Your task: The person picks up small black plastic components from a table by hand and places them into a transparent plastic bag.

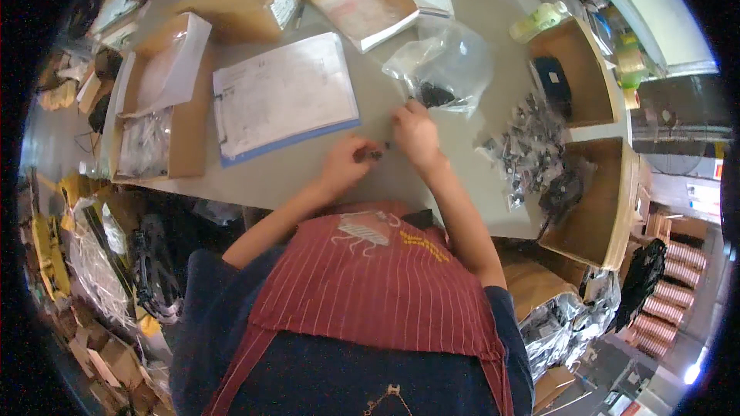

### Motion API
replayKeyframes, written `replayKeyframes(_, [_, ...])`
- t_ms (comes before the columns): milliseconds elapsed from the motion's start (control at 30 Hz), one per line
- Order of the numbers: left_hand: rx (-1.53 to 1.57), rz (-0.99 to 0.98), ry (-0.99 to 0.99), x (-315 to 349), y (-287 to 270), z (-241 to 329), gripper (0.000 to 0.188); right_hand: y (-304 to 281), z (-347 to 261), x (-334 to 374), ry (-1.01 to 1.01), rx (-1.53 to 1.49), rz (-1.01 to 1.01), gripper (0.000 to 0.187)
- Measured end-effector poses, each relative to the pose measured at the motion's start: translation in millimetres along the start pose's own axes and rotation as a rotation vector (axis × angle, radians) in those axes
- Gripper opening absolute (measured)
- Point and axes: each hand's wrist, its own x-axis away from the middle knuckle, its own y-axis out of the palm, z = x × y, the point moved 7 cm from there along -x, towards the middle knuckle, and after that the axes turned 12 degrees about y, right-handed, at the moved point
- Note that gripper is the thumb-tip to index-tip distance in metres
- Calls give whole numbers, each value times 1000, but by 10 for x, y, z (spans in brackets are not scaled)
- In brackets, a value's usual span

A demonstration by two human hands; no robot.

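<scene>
My left hand (347,163) is closed, with a small black part (373,155) at its fingertips, low over the grey table. To its right, my right hand (417,132) has its fingers drawn together beside the mouth of a clear plastic bag (468,62). Whether those fingers pinch the bag's edge or a small piece is too blurred to tell. Inside the bag lies a clump of small black parts (436,95). A tiny dark piece (387,145) shows between my two hands.
Left of my hands lies a blue clipboard with papers (285,92), beside an open carton (193,131) of clear bags. A shallow box (362,4) sits farther back. On the right, a heap of small bagged dark parts (532,146) borders two open cartons (597,200).
</scene>
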Motion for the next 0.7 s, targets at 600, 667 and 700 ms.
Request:
replayKeyframes(600, [-182,-72,198,-81,107,46,29,-471,326,99,260,-99,11,25])
replayKeyframes(667, [-80,-12,182,-63,100,-59,26,-387,308,61,133,25,60,30])
replayKeyframes(700, [-82,-9,183,-59,92,-62,26,-369,323,63,130,24,61,30])
